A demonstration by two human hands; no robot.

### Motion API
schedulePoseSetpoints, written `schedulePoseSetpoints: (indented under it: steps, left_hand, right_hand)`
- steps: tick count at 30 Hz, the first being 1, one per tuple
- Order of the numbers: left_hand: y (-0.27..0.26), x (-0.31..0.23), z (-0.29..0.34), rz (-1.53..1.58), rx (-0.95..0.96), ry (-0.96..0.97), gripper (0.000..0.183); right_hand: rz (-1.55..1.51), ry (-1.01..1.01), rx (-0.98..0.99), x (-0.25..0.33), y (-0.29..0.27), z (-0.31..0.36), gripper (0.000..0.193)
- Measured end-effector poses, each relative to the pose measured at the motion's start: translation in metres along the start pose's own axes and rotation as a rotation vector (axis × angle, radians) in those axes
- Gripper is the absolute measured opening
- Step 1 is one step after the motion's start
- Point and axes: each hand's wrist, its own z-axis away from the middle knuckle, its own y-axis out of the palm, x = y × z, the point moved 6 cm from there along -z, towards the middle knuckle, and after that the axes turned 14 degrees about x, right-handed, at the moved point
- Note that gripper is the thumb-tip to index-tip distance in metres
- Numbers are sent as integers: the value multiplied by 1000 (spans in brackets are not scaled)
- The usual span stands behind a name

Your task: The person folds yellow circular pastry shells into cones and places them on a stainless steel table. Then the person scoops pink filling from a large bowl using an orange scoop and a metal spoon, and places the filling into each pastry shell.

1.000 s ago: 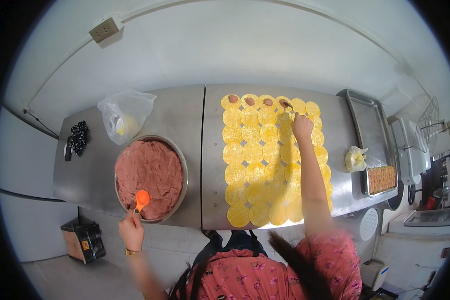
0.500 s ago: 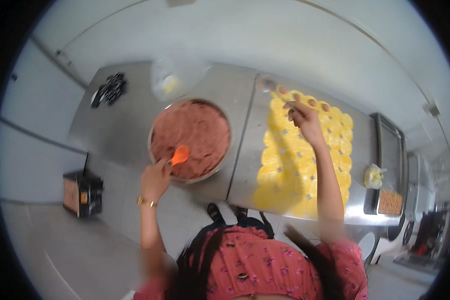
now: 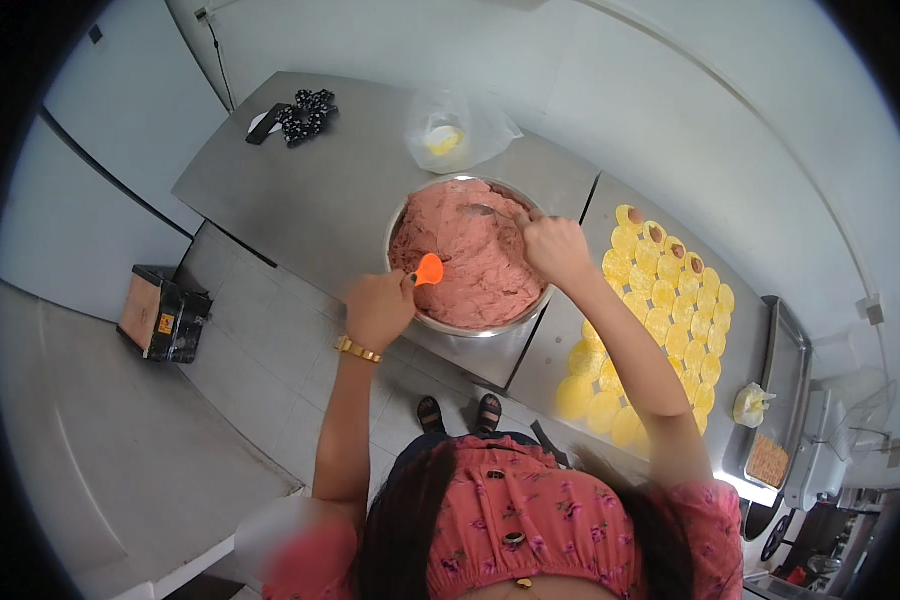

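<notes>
A large metal bowl (image 3: 467, 331) is heaped with pink ground meat (image 3: 460, 235). My left hand (image 3: 378, 308) is closed around the handle of an orange spoon (image 3: 429, 268), held over the bowl's near left side. At the bowl's right side, my right hand (image 3: 556, 248) grips a metal spoon (image 3: 478, 210), whose tip lies against the meat. Rows of thin yellow round wrappers (image 3: 660, 295) cover the table to the right. Several along the far edge carry a small dab of meat (image 3: 697, 265).
Behind the bowl lies a clear plastic bag (image 3: 470, 130) with something yellow inside. A black patterned scrunchie (image 3: 310, 115) rests at the far left. On the right are a knotted bag (image 3: 750, 405), a metal tray (image 3: 788, 350) and a tan block (image 3: 767, 460). A black box (image 3: 165, 315) stands on the floor.
My right hand has moved left with the metal spoon, from above the wrappers' far edge to the meat. My left hand still holds the orange spoon over the bowl. The view has shifted.
</notes>
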Motion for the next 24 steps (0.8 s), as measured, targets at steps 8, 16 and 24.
schedulePoseSetpoints:
  steps: [8, 16, 24]
  left_hand:
    - [19, -2, -6, 103, 43, -117, 33]
    - [49, 17, -20, 578, 264, -123, 36]
    - [51, 16, -20, 595, 260, -60, 37]
  right_hand:
    - [-93, 91, 119, 38, 23, 46, 42]
    - [-142, 193, 8, 96, 45, 95, 52]
    - [-129, 257, -66, 78, 42, 109, 60]
